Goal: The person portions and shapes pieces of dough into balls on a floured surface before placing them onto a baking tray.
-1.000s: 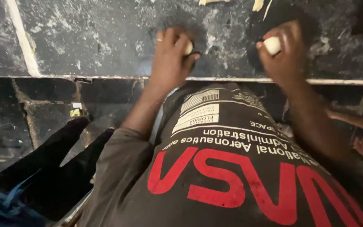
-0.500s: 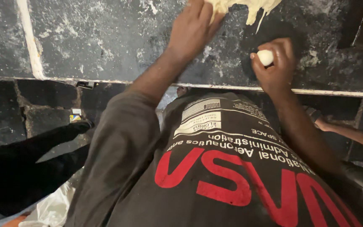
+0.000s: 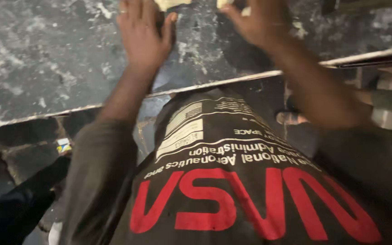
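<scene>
Dough (image 3: 171,3) lies at the far frame edge just beyond the left hand (image 3: 144,34), whose fingers are spread flat on the floured dark counter (image 3: 46,68); right hand (image 3: 259,22) curls loosely, grip unclear; blurred reaching risks tearing the sheet or smearing it.

Seen from above, the left hand (image 3: 144,34) lies flat, fingers together, on a dark, flour-streaked stone counter (image 3: 46,63), its fingertips reaching a pale piece of dough (image 3: 171,3) at the top edge of the view. The right hand (image 3: 259,20) is raised over the same counter, blurred, with a small pale lump (image 3: 246,11) showing by its fingers; whether it grips the lump cannot be told. Below them hangs the person's dark printed shirt (image 3: 232,181), pressed against the counter's light edge (image 3: 232,80).
</scene>
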